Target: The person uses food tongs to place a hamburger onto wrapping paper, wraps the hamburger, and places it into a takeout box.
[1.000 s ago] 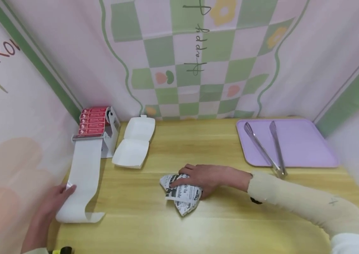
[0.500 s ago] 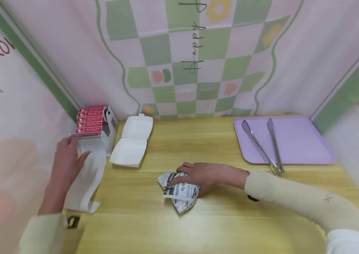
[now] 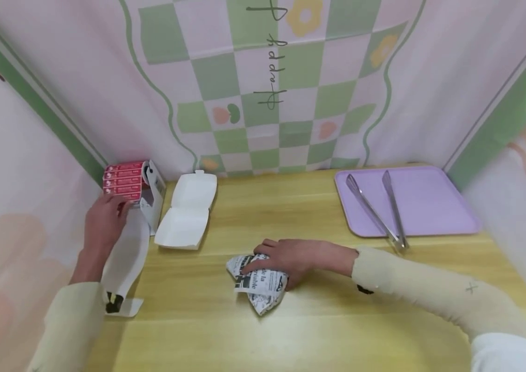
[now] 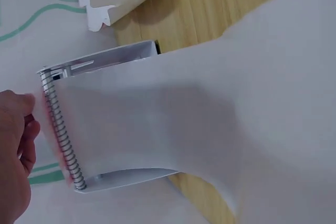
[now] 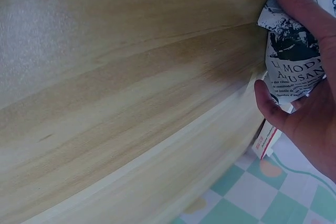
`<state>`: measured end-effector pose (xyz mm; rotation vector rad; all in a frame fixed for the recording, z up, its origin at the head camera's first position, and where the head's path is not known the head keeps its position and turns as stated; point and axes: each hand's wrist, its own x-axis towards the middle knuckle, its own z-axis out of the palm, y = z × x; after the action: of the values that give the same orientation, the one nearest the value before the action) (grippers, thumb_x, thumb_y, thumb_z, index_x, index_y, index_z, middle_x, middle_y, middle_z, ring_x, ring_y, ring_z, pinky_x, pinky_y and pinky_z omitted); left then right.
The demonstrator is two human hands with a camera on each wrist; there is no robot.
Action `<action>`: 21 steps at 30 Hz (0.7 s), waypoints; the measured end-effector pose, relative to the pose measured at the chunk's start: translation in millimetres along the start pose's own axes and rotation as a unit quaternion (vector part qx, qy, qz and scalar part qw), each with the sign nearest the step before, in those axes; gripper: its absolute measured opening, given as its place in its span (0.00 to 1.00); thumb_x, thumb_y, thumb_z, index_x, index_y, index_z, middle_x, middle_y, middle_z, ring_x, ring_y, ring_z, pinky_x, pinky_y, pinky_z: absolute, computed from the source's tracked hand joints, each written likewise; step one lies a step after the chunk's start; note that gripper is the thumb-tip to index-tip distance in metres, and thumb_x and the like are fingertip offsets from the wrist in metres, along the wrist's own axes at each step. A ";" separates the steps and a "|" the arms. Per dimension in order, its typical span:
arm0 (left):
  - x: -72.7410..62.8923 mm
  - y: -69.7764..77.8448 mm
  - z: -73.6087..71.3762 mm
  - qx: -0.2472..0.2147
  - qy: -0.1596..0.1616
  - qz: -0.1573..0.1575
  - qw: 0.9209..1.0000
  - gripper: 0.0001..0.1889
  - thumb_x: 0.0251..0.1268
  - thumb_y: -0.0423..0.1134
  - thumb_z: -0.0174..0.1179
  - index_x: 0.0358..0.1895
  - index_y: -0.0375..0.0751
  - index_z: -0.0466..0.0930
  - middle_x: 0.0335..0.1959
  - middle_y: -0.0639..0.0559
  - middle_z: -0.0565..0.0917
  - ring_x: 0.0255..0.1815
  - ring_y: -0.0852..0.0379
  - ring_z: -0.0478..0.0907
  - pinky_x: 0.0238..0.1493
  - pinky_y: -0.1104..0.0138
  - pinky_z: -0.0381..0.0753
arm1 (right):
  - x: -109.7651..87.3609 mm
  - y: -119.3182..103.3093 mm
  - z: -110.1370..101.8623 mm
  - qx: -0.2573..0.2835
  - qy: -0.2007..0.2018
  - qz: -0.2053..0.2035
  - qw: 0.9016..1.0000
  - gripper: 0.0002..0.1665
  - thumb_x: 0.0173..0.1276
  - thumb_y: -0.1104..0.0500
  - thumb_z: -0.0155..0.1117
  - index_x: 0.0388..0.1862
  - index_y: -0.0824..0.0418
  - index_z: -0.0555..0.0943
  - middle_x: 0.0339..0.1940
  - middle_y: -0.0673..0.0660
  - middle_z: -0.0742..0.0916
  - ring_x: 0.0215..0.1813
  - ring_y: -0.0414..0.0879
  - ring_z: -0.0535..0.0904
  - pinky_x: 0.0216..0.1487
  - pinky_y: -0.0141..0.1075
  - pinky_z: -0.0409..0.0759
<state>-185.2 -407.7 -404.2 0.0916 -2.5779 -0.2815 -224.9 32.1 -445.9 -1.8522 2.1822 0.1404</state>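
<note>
Up went the left hand [image 3: 105, 221], from low on the white strip [image 3: 125, 253] to the red stickers [image 3: 123, 178].
Its fingers are bent with the tips close together, just beside the springy bar [image 4: 62, 135]; I can't tell if they pinch a sticker. So the work now seems to be at the stickers. The right hand [image 3: 288, 257] curls around the newspaper bundle [image 3: 259, 295], in the middle of the wood table [image 3: 300, 336]. Further out are the open white box [image 3: 184, 225] and tongs [image 3: 393, 204] on a purple tray [image 3: 439, 204].
</note>
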 end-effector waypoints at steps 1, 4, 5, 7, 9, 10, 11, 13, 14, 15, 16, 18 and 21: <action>-3.2 -0.6 -0.1 -0.016 0.009 -0.030 0.999 0.10 0.70 0.33 0.60 0.44 0.25 0.82 0.38 0.31 0.82 0.39 0.36 0.78 0.40 0.48 0.76 | 0.4 -0.6 0.7 0.002 -0.005 0.001 1.000 0.62 0.52 0.46 0.80 0.79 0.30 0.51 0.74 0.54 0.68 0.71 0.47 0.63 0.63 0.41 0.78; -12.2 -0.3 -3.6 -0.075 0.057 -0.117 0.989 0.14 0.73 0.38 0.59 0.46 0.27 0.83 0.40 0.31 0.83 0.36 0.48 0.77 0.39 0.64 0.75 | 1.2 -2.9 3.6 0.009 -0.015 0.002 1.000 0.63 0.52 0.46 0.80 0.79 0.29 0.50 0.74 0.54 0.67 0.72 0.48 0.63 0.64 0.41 0.78; -14.6 -0.6 -5.3 -0.097 0.082 -0.135 0.983 0.14 0.72 0.38 0.59 0.46 0.27 0.84 0.40 0.31 0.84 0.35 0.54 0.77 0.38 0.70 0.73 | 1.2 -3.6 4.6 0.012 -0.018 0.002 1.000 0.63 0.52 0.47 0.80 0.78 0.29 0.50 0.75 0.54 0.67 0.73 0.48 0.62 0.64 0.42 0.78; -18.8 2.0 -11.2 -0.135 0.120 -0.166 0.969 0.14 0.71 0.39 0.60 0.46 0.29 0.85 0.40 0.35 0.86 0.33 0.67 0.74 0.36 0.79 0.68 | 1.2 -4.7 6.7 0.016 -0.017 0.002 1.000 0.63 0.51 0.47 0.80 0.78 0.29 0.51 0.75 0.54 0.67 0.73 0.48 0.63 0.64 0.42 0.77; -23.0 8.0 -20.1 -0.168 0.148 -0.179 0.958 0.14 0.71 0.41 0.60 0.45 0.31 0.85 0.35 0.50 0.87 0.31 0.78 0.69 0.36 0.85 0.65 | 1.1 -4.5 7.7 0.017 -0.010 -0.001 1.000 0.63 0.51 0.47 0.80 0.78 0.29 0.51 0.74 0.54 0.68 0.72 0.48 0.63 0.64 0.43 0.78; -25.1 12.1 -24.3 -0.187 0.162 -0.177 0.953 0.13 0.71 0.40 0.61 0.45 0.31 0.86 0.32 0.58 0.86 0.30 0.80 0.69 0.35 0.86 0.66 | 1.2 -4.0 8.0 0.016 -0.006 -0.003 1.000 0.62 0.52 0.47 0.80 0.78 0.29 0.51 0.74 0.54 0.68 0.72 0.48 0.63 0.64 0.43 0.78; -27.5 17.1 -28.8 -0.202 0.171 -0.168 0.950 0.13 0.71 0.40 0.61 0.45 0.31 0.86 0.30 0.65 0.84 0.29 0.81 0.69 0.35 0.86 0.67 | 1.5 -3.2 8.0 0.016 -0.001 -0.004 1.000 0.62 0.52 0.46 0.79 0.78 0.29 0.51 0.74 0.54 0.68 0.72 0.48 0.64 0.64 0.43 0.78; -33.2 29.3 -35.7 -0.235 0.185 -0.132 0.945 0.11 0.69 0.37 0.62 0.43 0.31 0.86 0.28 0.74 0.80 0.28 0.82 0.71 0.34 0.87 0.71 | 2.5 -1.7 7.1 0.012 0.008 -0.008 1.000 0.61 0.53 0.45 0.79 0.78 0.29 0.51 0.73 0.55 0.69 0.71 0.49 0.65 0.63 0.43 0.78; -36.6 35.7 -37.5 -0.250 0.189 -0.103 0.944 0.09 0.68 0.34 0.63 0.42 0.29 0.86 0.28 0.72 0.81 0.28 0.82 0.73 0.33 0.87 0.72 | 3.0 -0.8 5.9 0.012 0.010 -0.009 1.000 0.60 0.53 0.45 0.78 0.78 0.29 0.51 0.73 0.55 0.69 0.71 0.49 0.65 0.63 0.44 0.78; -40.4 42.4 -38.2 -0.262 0.190 -0.071 0.943 0.08 0.67 0.31 0.63 0.41 0.28 0.86 0.27 0.66 0.84 0.28 0.82 0.74 0.33 0.88 0.73 | 3.6 0.0 4.7 0.011 0.011 -0.008 1.000 0.60 0.54 0.45 0.78 0.78 0.29 0.51 0.73 0.55 0.69 0.71 0.49 0.65 0.63 0.44 0.78; -44.4 49.4 -38.1 -0.268 0.186 -0.041 0.945 0.06 0.66 0.28 0.63 0.41 0.27 0.85 0.27 0.59 0.86 0.29 0.83 0.74 0.33 0.88 0.74 | 4.3 0.5 3.6 0.009 0.010 -0.008 1.000 0.60 0.54 0.45 0.78 0.79 0.28 0.51 0.73 0.55 0.69 0.71 0.50 0.65 0.63 0.45 0.78; -52.8 62.2 -34.9 -0.272 0.177 0.018 0.946 0.04 0.63 0.23 0.63 0.39 0.26 0.85 0.29 0.43 0.87 0.32 0.85 0.75 0.36 0.89 0.75 | 5.3 1.2 1.2 0.006 0.004 -0.005 1.000 0.61 0.55 0.45 0.78 0.78 0.26 0.50 0.74 0.56 0.68 0.70 0.51 0.64 0.62 0.45 0.79; -65.2 78.7 -27.1 -0.260 0.150 0.071 0.951 0.05 0.60 0.21 0.64 0.39 0.26 0.84 0.31 0.35 0.87 0.37 0.87 0.74 0.39 0.89 0.75 | 6.3 0.9 -1.2 -0.001 -0.013 -0.004 1.000 0.62 0.55 0.44 0.79 0.77 0.21 0.47 0.77 0.58 0.63 0.70 0.54 0.65 0.59 0.46 0.80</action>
<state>-116.1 -327.9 -397.7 -0.2270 -2.1195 -0.8127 -226.8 26.0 -446.5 -1.8509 2.1584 0.1640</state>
